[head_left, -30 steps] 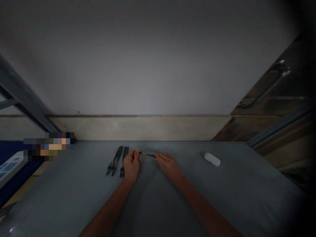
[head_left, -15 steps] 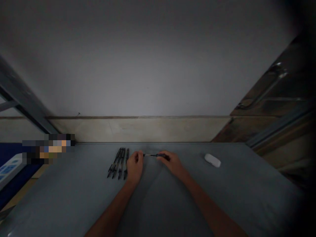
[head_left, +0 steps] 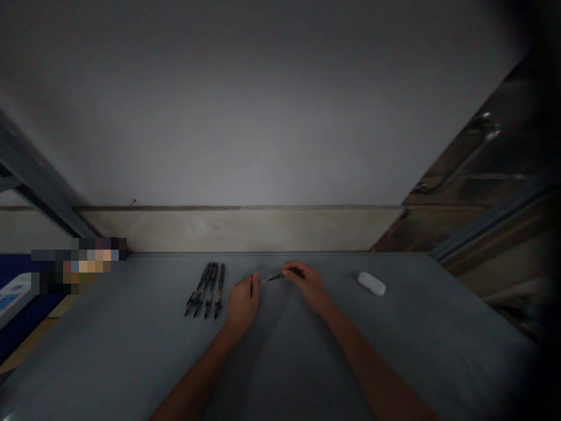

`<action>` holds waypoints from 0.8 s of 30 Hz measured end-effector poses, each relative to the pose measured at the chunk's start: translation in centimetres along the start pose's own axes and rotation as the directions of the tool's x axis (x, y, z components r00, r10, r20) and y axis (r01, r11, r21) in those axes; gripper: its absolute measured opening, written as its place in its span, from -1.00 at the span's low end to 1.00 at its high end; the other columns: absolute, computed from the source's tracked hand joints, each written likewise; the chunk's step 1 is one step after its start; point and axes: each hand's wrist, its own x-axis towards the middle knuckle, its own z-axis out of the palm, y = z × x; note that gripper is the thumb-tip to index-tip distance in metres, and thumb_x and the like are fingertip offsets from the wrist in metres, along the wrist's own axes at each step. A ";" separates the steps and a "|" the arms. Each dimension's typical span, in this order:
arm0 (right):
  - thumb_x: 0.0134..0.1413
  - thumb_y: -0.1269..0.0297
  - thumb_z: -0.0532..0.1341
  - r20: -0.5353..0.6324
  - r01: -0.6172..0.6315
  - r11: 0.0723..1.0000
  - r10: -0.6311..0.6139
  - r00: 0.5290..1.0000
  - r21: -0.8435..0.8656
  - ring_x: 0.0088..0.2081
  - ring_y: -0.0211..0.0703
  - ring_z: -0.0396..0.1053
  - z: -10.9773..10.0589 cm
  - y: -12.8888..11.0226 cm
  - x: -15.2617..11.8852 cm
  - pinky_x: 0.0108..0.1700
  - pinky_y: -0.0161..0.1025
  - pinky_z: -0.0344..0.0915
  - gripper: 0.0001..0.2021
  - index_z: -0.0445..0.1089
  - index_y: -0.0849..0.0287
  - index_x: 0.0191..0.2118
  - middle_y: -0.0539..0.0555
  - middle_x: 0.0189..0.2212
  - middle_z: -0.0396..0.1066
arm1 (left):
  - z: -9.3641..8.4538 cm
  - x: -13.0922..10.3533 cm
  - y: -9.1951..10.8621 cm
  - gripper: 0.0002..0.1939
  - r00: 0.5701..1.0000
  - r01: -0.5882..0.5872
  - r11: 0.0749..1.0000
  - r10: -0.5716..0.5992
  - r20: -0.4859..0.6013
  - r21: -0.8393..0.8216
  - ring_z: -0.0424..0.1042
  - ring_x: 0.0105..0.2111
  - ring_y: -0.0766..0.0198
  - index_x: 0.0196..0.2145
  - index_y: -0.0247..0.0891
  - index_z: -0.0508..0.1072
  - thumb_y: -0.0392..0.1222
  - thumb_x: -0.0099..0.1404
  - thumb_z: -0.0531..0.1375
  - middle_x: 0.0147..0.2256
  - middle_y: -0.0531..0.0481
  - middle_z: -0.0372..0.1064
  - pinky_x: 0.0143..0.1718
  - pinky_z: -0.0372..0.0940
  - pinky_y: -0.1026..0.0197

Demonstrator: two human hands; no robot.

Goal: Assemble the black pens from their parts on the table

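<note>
A thin dark pen (head_left: 275,276) with a pale section at its left end spans the space between my hands, slightly raised to the right. My right hand (head_left: 307,285) pinches its dark end between thumb and fingers. The pale end meets the thumb side of my left hand (head_left: 243,298), whose fingers are curled closed around it. How much of the pen lies inside each hand is hidden. Just left of my left hand, several black pens (head_left: 208,292) lie side by side on the grey tabletop (head_left: 140,351), their clip ends toward me.
A white rounded case (head_left: 371,283) lies to the right of my right hand. The wall (head_left: 263,228) borders the table's far edge. At the far left are a white box-like object (head_left: 16,292) and a blurred-out patch. A metal post (head_left: 491,216) stands at the right.
My left hand has turned and come slightly nearer to me, away from the row of pens. The held pen has gone from nearly level to slanted, right end higher.
</note>
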 end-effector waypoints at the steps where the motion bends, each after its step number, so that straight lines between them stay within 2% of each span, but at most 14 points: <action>1: 0.04 -0.09 0.51 0.007 0.004 1.000 -0.004 1.000 0.005 -0.20 0.06 0.60 -0.1 0.0 0.0 -0.06 -0.03 0.53 -0.70 0.69 0.03 -0.27 0.08 -0.29 0.70 | 0.1 0.0 -0.1 -0.41 1.000 -0.002 1.000 0.002 0.000 0.010 0.51 -0.48 -0.06 -0.53 0.02 0.29 0.32 0.61 0.02 -0.51 -0.16 0.47 -0.33 0.21 -0.02; 7: 0.08 -0.05 0.51 0.110 0.043 0.999 -0.041 0.993 -0.016 -0.31 -0.02 0.55 0.2 0.1 0.1 -0.16 -0.08 0.50 -0.72 0.66 0.05 -0.30 0.05 -0.35 0.65 | 0.7 -0.8 -0.4 -0.47 0.999 -0.036 0.991 0.031 0.036 0.130 0.58 -0.41 -0.16 -0.46 0.00 0.37 0.30 0.61 0.15 -0.45 -0.18 0.50 -0.30 0.35 -0.10; 12: 0.14 -0.03 0.51 0.186 0.110 0.991 -0.094 0.978 -0.076 -0.23 0.03 0.59 0.8 -0.2 -0.3 -0.06 -0.05 0.51 -0.75 0.69 0.03 -0.34 0.06 -0.34 0.67 | 1.2 -1.6 -0.4 -0.59 0.991 -0.122 0.944 0.098 0.094 0.307 0.58 -0.39 -0.16 -0.41 -0.03 0.42 0.10 0.62 0.21 -0.44 -0.17 0.50 -0.29 0.36 -0.08; 20: 0.21 -0.04 0.48 0.218 0.158 0.982 -0.132 0.967 -0.107 -0.25 0.02 0.57 1.0 0.3 -0.3 -0.08 -0.05 0.50 -0.74 0.69 0.04 -0.34 0.05 -0.36 0.64 | 1.4 -1.7 -0.4 -0.78 0.952 -0.288 0.898 0.233 0.196 0.333 0.62 -0.08 -0.28 -0.27 -0.03 0.56 -0.05 0.61 0.24 -0.22 -0.24 0.63 -0.05 0.47 -0.19; 24: 0.20 -0.05 0.49 0.217 0.165 0.981 -0.139 0.966 -0.106 -0.20 0.04 0.60 0.7 0.2 -0.3 -0.03 -0.04 0.50 -0.74 0.71 0.03 -0.31 0.06 -0.30 0.66 | 1.6 -1.4 -0.8 -0.78 0.938 -0.330 0.868 0.256 0.234 0.370 0.62 -0.04 -0.27 -0.23 -0.03 0.58 -0.14 0.63 0.23 -0.18 -0.23 0.64 0.01 0.48 -0.22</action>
